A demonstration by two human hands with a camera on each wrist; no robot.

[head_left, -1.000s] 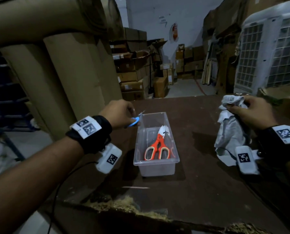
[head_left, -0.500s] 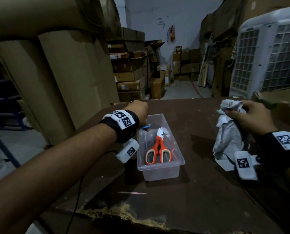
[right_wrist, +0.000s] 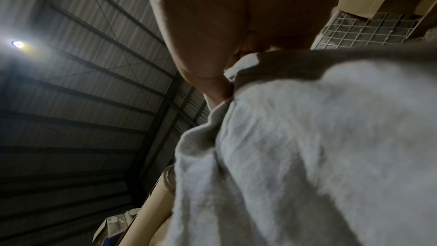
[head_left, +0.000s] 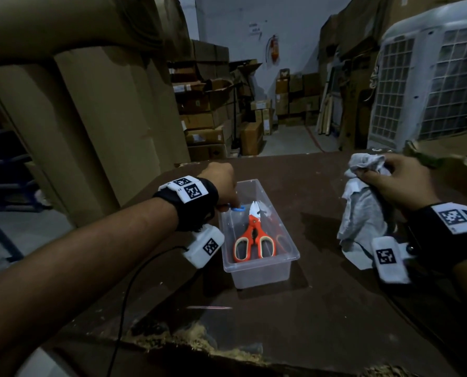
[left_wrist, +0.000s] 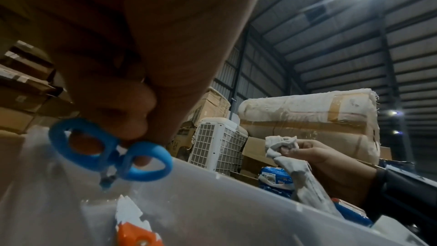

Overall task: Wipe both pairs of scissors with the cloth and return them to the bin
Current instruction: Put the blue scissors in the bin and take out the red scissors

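Observation:
A clear plastic bin (head_left: 265, 270) stands on the dark brown table (head_left: 294, 317). Orange-handled scissors (head_left: 254, 238) lie inside it, blades pointing away from me. My left hand (head_left: 220, 186) hovers over the bin's far left corner and pinches small blue-handled scissors (head_left: 237, 208) above the bin's rim. In the left wrist view the blue handles (left_wrist: 108, 149) hang below my fingertips (left_wrist: 139, 130), over the bin's wall (left_wrist: 212, 203). To the right of the bin my right hand (head_left: 398, 180) grips a crumpled white cloth (head_left: 362, 213), which drapes down to the table. The cloth (right_wrist: 307, 147) fills the right wrist view.
Tall cardboard rolls (head_left: 91, 118) stand left of the table. Stacked cartons (head_left: 207, 123) fill the back. A white air cooler (head_left: 430, 77) stands at the right rear. The table's near edge (head_left: 199, 341) is chipped and ragged.
My left hand has carried the blue scissors rightward from left of the bin to over its far left corner. The right hand with the cloth has hardly moved.

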